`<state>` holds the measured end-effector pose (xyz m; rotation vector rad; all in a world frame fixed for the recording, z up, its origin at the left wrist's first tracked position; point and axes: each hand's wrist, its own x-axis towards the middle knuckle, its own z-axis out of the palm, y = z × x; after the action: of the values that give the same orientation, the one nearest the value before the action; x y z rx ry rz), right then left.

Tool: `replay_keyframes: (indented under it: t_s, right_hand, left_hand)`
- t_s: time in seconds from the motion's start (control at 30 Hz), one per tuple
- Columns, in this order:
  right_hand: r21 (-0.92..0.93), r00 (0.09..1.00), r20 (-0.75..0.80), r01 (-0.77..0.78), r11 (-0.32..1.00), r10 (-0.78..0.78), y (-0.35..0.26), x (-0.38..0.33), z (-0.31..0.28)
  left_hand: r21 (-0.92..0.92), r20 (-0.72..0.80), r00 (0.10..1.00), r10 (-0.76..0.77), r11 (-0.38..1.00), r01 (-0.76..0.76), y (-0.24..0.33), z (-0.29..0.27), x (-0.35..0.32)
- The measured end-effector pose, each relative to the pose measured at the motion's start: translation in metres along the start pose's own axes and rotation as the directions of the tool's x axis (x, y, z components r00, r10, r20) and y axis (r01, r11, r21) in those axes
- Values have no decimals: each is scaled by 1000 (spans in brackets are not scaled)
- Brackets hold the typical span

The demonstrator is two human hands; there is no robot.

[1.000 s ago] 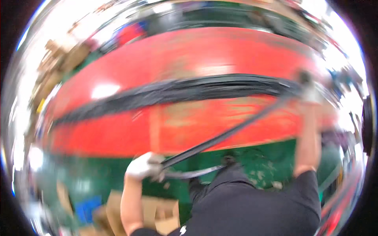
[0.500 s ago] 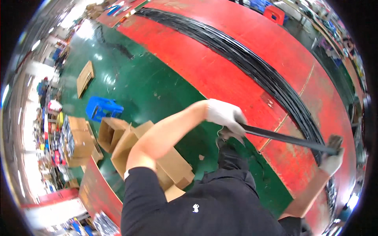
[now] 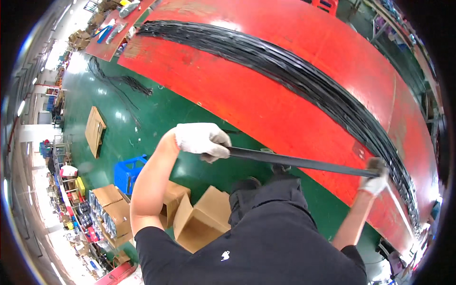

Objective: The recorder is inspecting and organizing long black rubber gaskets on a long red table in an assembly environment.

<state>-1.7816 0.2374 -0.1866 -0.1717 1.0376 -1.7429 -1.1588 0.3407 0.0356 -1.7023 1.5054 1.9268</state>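
Note:
A long, flat black strip (image 3: 299, 162) stretches between my two gloved hands, over the near edge of the red table (image 3: 237, 95). My left hand (image 3: 204, 141), in a white and grey work glove, closes around the strip's left end above the green floor. Farther right, my right hand (image 3: 374, 176) wears a like glove and grips the strip over the table. Beyond that hand, a thick bundle of similar black strips (image 3: 289, 71) curves along the tabletop. Part of my left hand's fingers is turned out of sight.
Open cardboard boxes (image 3: 199, 223) stand on the floor close to my left side, near a blue plastic stool (image 3: 126, 175). A flat wooden board (image 3: 95, 131) and a loose tangle of black strips (image 3: 135, 85) lie farther off. A red stool (image 3: 326, 4) is beyond the table.
Both hands have shifted left in the picture, with the black strip still held between them. My viewpoint has turned, so the table, boxes and stool sit differently in the picture.

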Motion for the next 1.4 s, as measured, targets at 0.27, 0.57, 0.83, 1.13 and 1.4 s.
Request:
replay_keyframes:
  t_s: [0.27,0.57,0.83,1.13,1.4]
  right_hand:
    - [179,937,349,-38,983,-28,211,-236,276]
    - [247,957,-123,287,926,-264,196,-44,145]
    - [125,982,129,-154,980,138,587,-287,439]
    - [264,988,-127,119,957,-88,626,-209,459]
    - [154,983,-182,41,987,-12,779,-312,604]
  left_hand:
    - [130,140,966,219,963,-237,-171,-170,-4]
    - [-85,42,989,141,987,-137,-384,-372,-118]
    - [85,229,962,148,982,-171,-464,-527,-78]
    - [134,373,928,-6,990,-47,-560,-694,-81]
    - [522,-114,904,411,799,-298,-619,-831,-56]
